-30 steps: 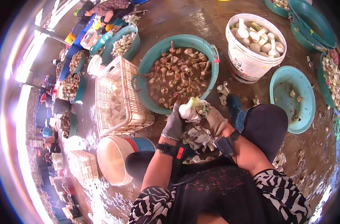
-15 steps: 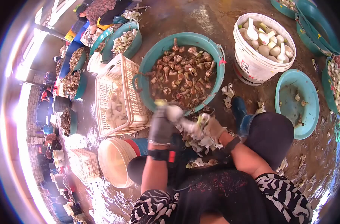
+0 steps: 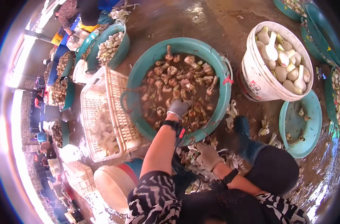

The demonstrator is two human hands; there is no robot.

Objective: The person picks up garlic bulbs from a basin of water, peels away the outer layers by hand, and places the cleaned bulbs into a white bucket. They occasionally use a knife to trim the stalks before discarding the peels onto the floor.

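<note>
My left hand (image 3: 178, 107), in a grey glove, reaches into the large green tub (image 3: 134, 78). Its fingers, partly hidden, look apart among brown, unpeeled garlic bulbs (image 3: 187, 80) that lie in muddy water. Near the tub's front rim my right hand (image 3: 209, 156), also gloved, hovers low over a heap of pale garlic peelings (image 3: 200, 175). Its fingers are curled together, and whatever they hold is hidden. To the right of the tub stands a white bucket (image 3: 252, 74) filled with peeled garlic bulbs with stems (image 3: 286, 61).
Left of the tub is a white plastic crate (image 3: 121, 108) holding pale pieces. A beige bucket (image 3: 112, 183) lies near my left knee. At right stands a shallow green basin (image 3: 304, 130) with a few scraps. Another person (image 3: 67, 16) works at the upper left among filled tubs.
My left hand has moved forward from above the peelings into the tub, and the white bulb it held is gone from it. My right hand has stayed near the peelings; the view has shifted.
</note>
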